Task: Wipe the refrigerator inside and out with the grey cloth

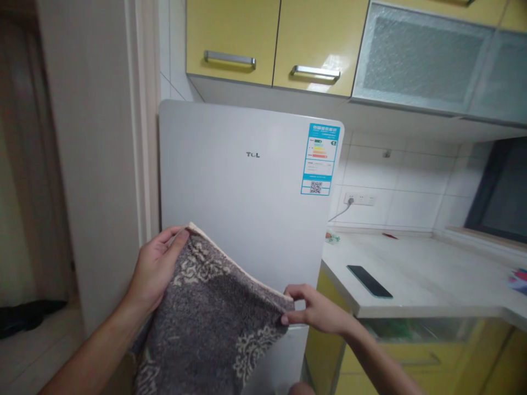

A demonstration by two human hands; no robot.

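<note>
I hold up a grey patterned rug (209,312) with a pale backing in front of a white fridge (247,186). My left hand (154,266) grips its upper left corner, fingers wrapped over the edge. My right hand (315,310) pinches the rug's right edge between thumb and fingers. The rug hangs down from both hands and covers the lower part of the fridge door. Its bottom runs out of view.
Yellow wall cabinets (272,38) with metal handles hang above the fridge. A pale countertop (415,280) to the right carries a dark phone (369,281). A wall socket (359,198) has a plug in it. A door frame (140,126) stands at the left.
</note>
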